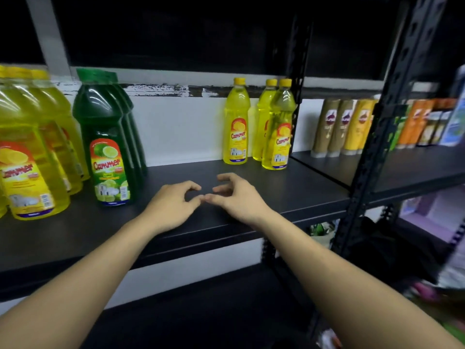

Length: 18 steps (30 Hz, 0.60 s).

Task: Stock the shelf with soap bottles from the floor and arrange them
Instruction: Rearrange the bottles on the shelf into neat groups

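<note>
Both my hands hover over the bare middle of the black shelf board (251, 177). My left hand (171, 205) and my right hand (236, 197) have loosely curled fingers, hold nothing, and their fingertips nearly touch. Large yellow soap bottles (27, 157) stand in rows at the far left. Beside them is a row of large green soap bottles (108, 147). Three small yellow soap bottles (236, 124) stand at the back right of the shelf, one of them (278, 129) set further forward.
A black perforated upright (372, 137) separates this bay from the adjoining shelf on the right, where tan and orange tubes (349, 127) and boxes stand. Below are a lower black shelf (201, 311) and a dark bag (385, 250) at the right.
</note>
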{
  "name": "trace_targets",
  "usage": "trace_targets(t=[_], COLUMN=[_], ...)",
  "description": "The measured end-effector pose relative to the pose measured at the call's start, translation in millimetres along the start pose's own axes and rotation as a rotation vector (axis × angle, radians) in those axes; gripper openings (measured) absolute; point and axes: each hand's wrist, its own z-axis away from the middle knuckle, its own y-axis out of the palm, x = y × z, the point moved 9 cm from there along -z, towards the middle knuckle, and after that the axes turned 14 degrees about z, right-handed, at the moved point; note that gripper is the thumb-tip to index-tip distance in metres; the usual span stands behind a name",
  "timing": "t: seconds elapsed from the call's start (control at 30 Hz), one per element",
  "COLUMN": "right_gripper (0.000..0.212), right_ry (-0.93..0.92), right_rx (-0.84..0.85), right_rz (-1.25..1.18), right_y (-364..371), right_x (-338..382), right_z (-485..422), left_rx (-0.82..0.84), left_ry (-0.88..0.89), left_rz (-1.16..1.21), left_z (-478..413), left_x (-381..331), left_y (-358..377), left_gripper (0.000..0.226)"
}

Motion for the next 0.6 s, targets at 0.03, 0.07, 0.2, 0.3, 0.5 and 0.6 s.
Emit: trace_targets(t=[0.03,0.07,0.2,0.3,0.5,0.6], right_gripper=[0.067,0.064,0.053,0.054,0.07,0.079], right_ry=[0.043,0.093,0.232,0.262,0.262,0.273], right_rx=[-0.033,-0.071,-0.223,-0.266,-0.233,-0.228], right_rz=[-0.013,-0.046,-0.051,0.064,0.19,0.204], right_y=[-15.6,-31.7,-93.3,-119.1,-133.2,-132.0], right_x=[-14.1,-29.6,-80.3,-102.3,-116.5,-120.3], right_z=[1.0,2.1,14.6,20.4,-1.9,-22.8], left_rx=[0.035,0.063,0.179,0.262,0.326,0.31], left_ry=[-0.003,-0.004,-0.006,-0.032,-0.028,-0.017], left_rz=[0.0,0.005,-0.057,-0.143,-0.215,-0.216], left_z=[-5.2,-10.3,-33.6,-52.4,-75.7,-75.9], left_x=[-6.1,-12.5,-31.1,-35.0,-31.4,-26.9], left_y=[11.5,22.3,65.6,92.9,113.4,112.3], left_gripper=[0.039,0.044,0.061,0.072,0.087,0.084])
